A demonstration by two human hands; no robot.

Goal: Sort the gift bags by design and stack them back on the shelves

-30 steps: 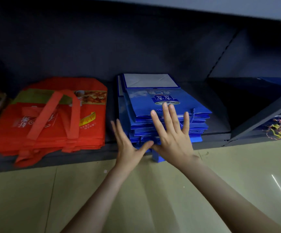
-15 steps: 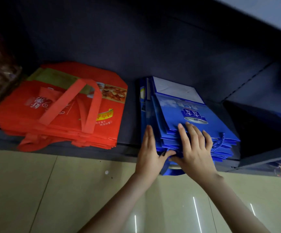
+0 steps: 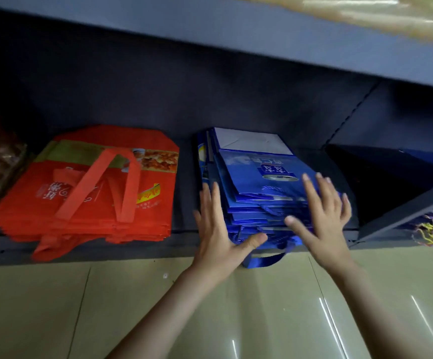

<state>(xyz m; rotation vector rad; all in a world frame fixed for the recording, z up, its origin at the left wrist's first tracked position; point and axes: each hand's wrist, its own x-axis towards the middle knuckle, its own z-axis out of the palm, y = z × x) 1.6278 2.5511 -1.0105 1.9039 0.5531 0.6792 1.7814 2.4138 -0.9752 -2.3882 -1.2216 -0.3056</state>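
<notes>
Both hands are flat on the blue gift bag stack (image 3: 257, 187) on the bottom shelf (image 3: 184, 198): left hand (image 3: 218, 237) spread wide against its left edge, right hand (image 3: 321, 216) splayed over the front right. The red bag stack (image 3: 88, 190) lies just to the left, apart.

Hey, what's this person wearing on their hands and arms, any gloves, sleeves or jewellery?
Nothing worn shows. The left hand and right hand are bare: no gloves, rings or watch. Both forearms are bare down to the picture's edge, so no sleeve is visible.
</notes>
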